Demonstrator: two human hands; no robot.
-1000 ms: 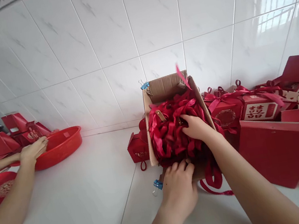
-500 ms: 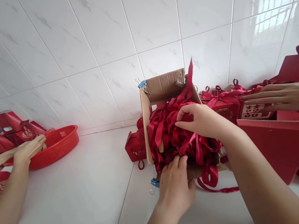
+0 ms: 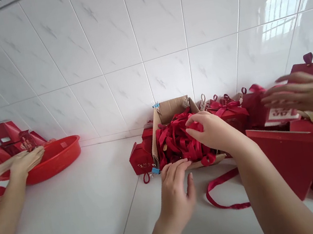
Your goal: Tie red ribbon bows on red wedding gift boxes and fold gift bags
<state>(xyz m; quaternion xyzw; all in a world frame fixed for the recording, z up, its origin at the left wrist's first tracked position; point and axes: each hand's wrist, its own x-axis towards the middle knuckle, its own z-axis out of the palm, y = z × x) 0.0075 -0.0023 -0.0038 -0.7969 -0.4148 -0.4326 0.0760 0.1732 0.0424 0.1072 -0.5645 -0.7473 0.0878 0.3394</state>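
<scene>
A cardboard box (image 3: 155,141) full of tangled red ribbons (image 3: 176,145) stands against the tiled wall. My left hand (image 3: 175,190) is at the box's near side, palm down, its fingers stretched and its thumb apart, holding nothing. Over the right part of the ribbons is my right hand (image 3: 210,129), with thumb and fingers apart and nothing visible between them. Whether its fingertips touch the ribbons I cannot tell. A loose ribbon (image 3: 215,199) curls on the white table below the box. Blue binder clips (image 3: 155,170) grip the box's edges.
A small red gift box (image 3: 140,158) stands left of the cardboard box. More red boxes (image 3: 287,154) crowd the right, where another person's hand (image 3: 294,92) reaches in. Far left, a co-worker's hands (image 3: 26,160) are at a red basin (image 3: 58,160).
The cardboard box, tilted toward me before, now sits lower and farther back. My left hand has come off the box and opened. The other person's hand at right has lifted slightly.
</scene>
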